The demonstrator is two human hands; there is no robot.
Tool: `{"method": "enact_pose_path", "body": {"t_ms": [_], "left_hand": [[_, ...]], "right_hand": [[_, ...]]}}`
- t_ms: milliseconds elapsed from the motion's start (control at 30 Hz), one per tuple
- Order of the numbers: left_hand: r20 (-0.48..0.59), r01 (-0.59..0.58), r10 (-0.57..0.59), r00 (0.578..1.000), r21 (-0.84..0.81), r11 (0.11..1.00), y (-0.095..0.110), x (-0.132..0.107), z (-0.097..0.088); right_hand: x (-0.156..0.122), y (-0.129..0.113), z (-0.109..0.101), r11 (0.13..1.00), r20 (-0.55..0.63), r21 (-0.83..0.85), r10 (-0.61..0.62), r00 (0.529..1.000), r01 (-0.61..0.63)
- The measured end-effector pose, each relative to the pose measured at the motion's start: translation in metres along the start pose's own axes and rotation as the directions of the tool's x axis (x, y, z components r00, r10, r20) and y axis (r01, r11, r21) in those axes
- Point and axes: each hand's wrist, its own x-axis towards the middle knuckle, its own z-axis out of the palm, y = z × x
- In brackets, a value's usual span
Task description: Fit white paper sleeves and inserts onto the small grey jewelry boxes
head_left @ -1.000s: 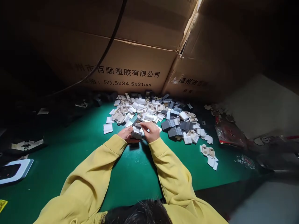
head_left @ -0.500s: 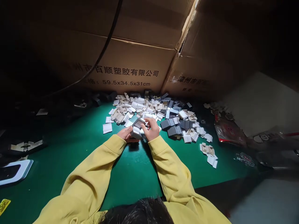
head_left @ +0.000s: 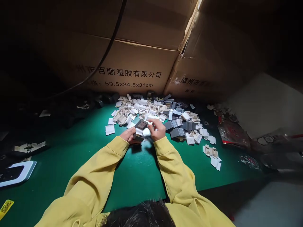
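My left hand (head_left: 128, 135) grips a small grey box (head_left: 140, 129) with its lid flap raised, held just above the green table top (head_left: 82, 151). My right hand (head_left: 157, 129) is closed on a small white piece (head_left: 147, 132) at the box's right side, fingers pinched over it. Both arms wear yellow sleeves. Directly behind the hands lies a heap of small white and beige folded cards and grey boxes (head_left: 153, 112).
Two large brown cartons (head_left: 132, 63) wall off the back of the table, a black cable (head_left: 106, 53) running across them. A white tray (head_left: 16, 171) lies at the left edge, dark parts at the far left, a red packet (head_left: 230, 134) and loose cards (head_left: 211, 156) at the right.
The right hand has shifted slightly rightward and up along the box, and the white piece now shows between its fingers. The left hand keeps its hold.
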Motion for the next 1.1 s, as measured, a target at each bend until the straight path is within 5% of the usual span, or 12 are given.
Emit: {"method": "enact_pose_path", "body": {"t_ms": [133, 333, 600, 767, 1100], "left_hand": [[-0.044, 0.0, -0.005, 0.999, -0.109, 0.994, 0.006, 0.009, -0.011], [0.018, 0.007, -0.003, 1.0, -0.194, 0.981, 0.004, 0.017, -0.02], [0.014, -0.028, 0.031, 0.999, -0.187, 0.982, -0.004, 0.026, -0.028], [0.13, -0.055, 0.077, 0.988, -0.165, 0.985, -0.007, 0.02, -0.029], [0.25, -0.027, 0.056, 0.967, -0.118, 0.993, -0.005, 0.011, -0.023]], "right_hand": [[0.013, 0.024, -0.005, 0.968, -0.169, -0.13, 0.192, 0.967, -0.215], [0.018, 0.051, 0.01, 0.902, -0.066, -0.225, 0.362, 0.93, -0.368], [0.01, 0.03, -0.006, 0.906, 0.023, 0.054, 0.419, 0.908, -0.42], [-0.001, 0.02, -0.001, 0.778, 0.208, 0.383, 0.453, 0.867, -0.498], [0.004, 0.007, -0.001, 0.502, 0.322, 0.593, 0.569, 0.756, -0.63]]}}
